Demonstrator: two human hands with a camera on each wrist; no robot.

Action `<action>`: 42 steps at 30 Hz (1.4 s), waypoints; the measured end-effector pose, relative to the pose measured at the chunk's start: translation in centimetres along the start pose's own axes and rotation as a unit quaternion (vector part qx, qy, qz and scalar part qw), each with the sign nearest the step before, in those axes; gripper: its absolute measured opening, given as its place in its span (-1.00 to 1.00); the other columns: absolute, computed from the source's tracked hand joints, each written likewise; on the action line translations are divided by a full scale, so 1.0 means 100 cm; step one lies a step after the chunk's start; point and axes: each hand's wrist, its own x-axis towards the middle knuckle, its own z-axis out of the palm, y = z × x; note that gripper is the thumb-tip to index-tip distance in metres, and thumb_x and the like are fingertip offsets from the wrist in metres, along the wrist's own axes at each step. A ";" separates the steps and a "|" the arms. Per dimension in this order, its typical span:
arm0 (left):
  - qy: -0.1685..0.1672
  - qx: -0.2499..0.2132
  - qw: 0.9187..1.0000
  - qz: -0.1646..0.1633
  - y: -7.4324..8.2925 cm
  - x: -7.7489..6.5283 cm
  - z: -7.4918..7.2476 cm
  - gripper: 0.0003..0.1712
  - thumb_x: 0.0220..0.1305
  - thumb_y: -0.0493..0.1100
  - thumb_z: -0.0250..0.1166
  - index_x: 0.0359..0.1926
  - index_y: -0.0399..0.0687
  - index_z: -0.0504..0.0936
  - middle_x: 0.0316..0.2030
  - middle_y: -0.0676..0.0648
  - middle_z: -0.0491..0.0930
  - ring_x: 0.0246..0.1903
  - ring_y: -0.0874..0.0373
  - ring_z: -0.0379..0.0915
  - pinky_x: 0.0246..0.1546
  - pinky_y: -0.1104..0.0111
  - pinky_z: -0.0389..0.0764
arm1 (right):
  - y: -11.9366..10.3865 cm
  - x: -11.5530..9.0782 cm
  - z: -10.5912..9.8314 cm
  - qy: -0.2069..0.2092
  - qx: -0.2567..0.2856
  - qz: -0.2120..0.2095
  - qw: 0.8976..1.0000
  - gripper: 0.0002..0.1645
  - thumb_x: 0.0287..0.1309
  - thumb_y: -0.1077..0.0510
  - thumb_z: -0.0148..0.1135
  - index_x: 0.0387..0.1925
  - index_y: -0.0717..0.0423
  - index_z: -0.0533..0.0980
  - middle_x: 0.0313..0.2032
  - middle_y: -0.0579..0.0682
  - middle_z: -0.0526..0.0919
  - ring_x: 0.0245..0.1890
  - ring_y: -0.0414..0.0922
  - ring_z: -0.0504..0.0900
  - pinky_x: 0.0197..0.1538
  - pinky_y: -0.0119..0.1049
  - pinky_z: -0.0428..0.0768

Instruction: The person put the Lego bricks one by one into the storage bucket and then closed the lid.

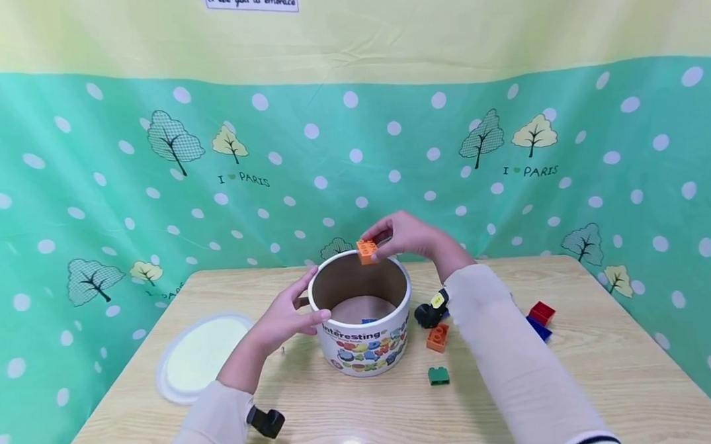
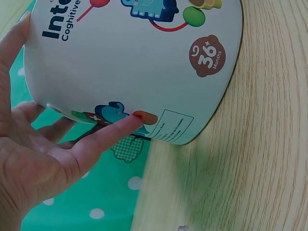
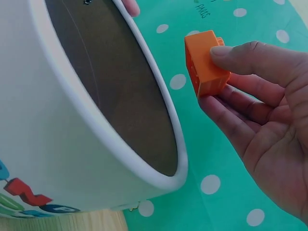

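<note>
Fingers (image 2: pixel 106 139) of the left hand (image 1: pixel 283 316) are lying spread against the white bucket (image 1: pixel 361 344), while those of the right hand (image 1: pixel 412 236) are pinching an orange brick (image 1: pixel 366 252) above the far rim; the mouth is lying below and on the near side, the brick's long axis showing unclearly.

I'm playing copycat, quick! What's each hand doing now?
Left hand: open, touching the white, round, picture-printed bucket.
Right hand: closed, pinching an orange, rectangular plastic brick.
</note>
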 end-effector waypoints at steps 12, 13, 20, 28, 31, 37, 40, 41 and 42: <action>-0.001 0.002 1.000 0.002 -0.002 0.001 0.000 0.13 0.10 -0.06 0.47 0.55 0.14 -0.04 0.52 -0.13 -0.13 0.34 -0.35 0.09 -0.21 0.04 0.68 | 0.012 0.009 0.008 0.003 0.007 -0.006 1.000 -0.47 -0.06 0.33 0.44 0.05 0.23 0.60 -0.05 0.09 0.68 -0.04 -0.01 0.64 0.02 -0.24 0.62; -0.002 0.002 1.000 0.001 -0.002 0.001 0.000 0.13 0.10 -0.06 0.48 0.55 0.14 -0.04 0.51 -0.14 -0.12 0.34 -0.36 0.09 -0.21 0.04 0.68 | 0.013 0.009 0.009 0.006 0.009 -0.007 1.000 -0.47 -0.05 0.33 0.44 0.05 0.24 0.59 -0.04 0.09 0.67 -0.02 0.00 0.63 0.04 -0.23 0.62; 0.002 0.005 1.000 -0.006 -0.001 0.000 0.002 0.10 0.10 -0.07 0.47 0.54 0.24 -0.01 0.48 -0.16 0.00 0.29 -0.35 0.16 -0.22 0.02 0.68 | 0.015 0.005 0.005 0.025 0.038 -0.025 0.999 -0.48 0.01 0.32 0.44 0.07 0.26 0.56 0.04 0.16 0.62 0.10 0.10 0.56 0.11 -0.16 0.58; 0.004 0.009 1.000 0.006 0.001 0.000 0.001 0.13 0.08 -0.04 0.49 0.54 0.21 -0.01 0.51 -0.09 -0.09 0.33 -0.35 0.11 -0.22 0.03 0.68 | 0.022 -0.017 0.004 0.053 0.043 -0.079 0.995 -0.48 0.02 0.28 0.45 0.08 0.20 0.57 -0.01 0.08 0.62 0.06 0.06 0.58 0.08 -0.14 0.59; 0.006 0.009 1.000 0.007 0.000 -0.001 0.001 0.13 0.08 -0.05 0.49 0.54 0.20 -0.01 0.51 -0.09 -0.10 0.34 -0.35 0.10 -0.22 0.03 0.68 | 0.026 -0.029 0.006 0.073 0.055 -0.086 0.992 -0.49 0.02 0.27 0.45 0.07 0.17 0.57 -0.03 0.08 0.62 0.04 0.06 0.57 0.06 -0.11 0.60; 0.007 0.015 1.000 0.005 -0.001 -0.001 0.001 0.13 0.08 -0.04 0.49 0.54 0.20 -0.01 0.51 -0.09 -0.09 0.33 -0.35 0.12 -0.22 0.04 0.69 | 0.037 -0.055 0.012 0.104 0.070 -0.084 0.989 -0.48 0.06 0.22 0.45 0.10 0.17 0.55 0.05 0.23 0.58 0.02 0.09 0.57 0.03 -0.06 0.62; 0.008 0.017 1.000 0.003 -0.002 -0.001 0.000 0.12 0.08 -0.04 0.49 0.54 0.22 0.00 0.51 -0.10 -0.08 0.33 -0.34 0.13 -0.22 0.04 0.69 | 0.041 -0.067 0.015 0.117 0.063 -0.078 0.988 -0.49 0.08 0.17 0.45 0.10 0.14 0.55 0.04 0.19 0.59 0.00 0.07 0.59 0.02 -0.08 0.63; 0.008 0.017 1.000 0.003 -0.002 -0.001 0.000 0.12 0.08 -0.04 0.49 0.54 0.22 0.00 0.51 -0.10 -0.07 0.32 -0.34 0.13 -0.22 0.04 0.69 | 0.042 -0.071 0.016 0.120 0.061 -0.078 0.988 -0.49 0.08 0.17 0.45 0.09 0.14 0.55 0.03 0.17 0.59 -0.01 0.06 0.60 0.02 -0.10 0.63; 0.008 0.016 1.000 0.003 -0.003 0.000 0.000 0.12 0.08 -0.05 0.49 0.54 0.21 0.00 0.51 -0.10 -0.07 0.32 -0.34 0.14 -0.22 0.04 0.69 | 0.044 -0.075 0.017 0.124 0.061 -0.078 0.987 -0.49 0.09 0.17 0.44 0.10 0.14 0.55 0.03 0.16 0.59 -0.01 0.06 0.60 0.02 -0.12 0.63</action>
